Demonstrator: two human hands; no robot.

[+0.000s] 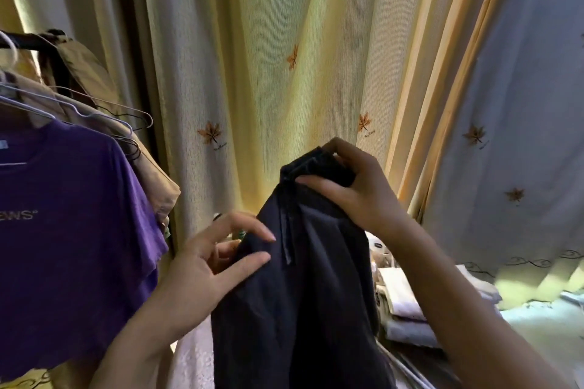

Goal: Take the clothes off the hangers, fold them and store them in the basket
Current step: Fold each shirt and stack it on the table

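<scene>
— Where do we have the dark drawstring garment (303, 287) now?

— Up in the air in front of the yellow curtain (284, 57), off any hanger. Our right hand (354, 186) grips its bunched top, fingers curled over the gathered band and thumb pressed beneath. The rest of the cloth hangs straight down from there, and the drawstring (286, 230) dangles along its front.

— And our left hand (202, 265)?

— Lower down, at the garment's left edge. Its fingers are straight and spread, and the tips lie on the fabric without closing round it.

— What do we see on the rail (22, 40)?

— A purple T-shirt (69, 215) with pale lettering hangs on a wire hanger (28, 107) near the rail's end, just left of our left hand. Behind it more wire hangers carry a tan garment (148, 174), and another tan piece is draped over the rail's end.

— Anything on the right?

— A stack of pale folded clothes (407, 303) lies low behind our right forearm, under the curtain's hem. We cannot tell what it rests on.
</scene>
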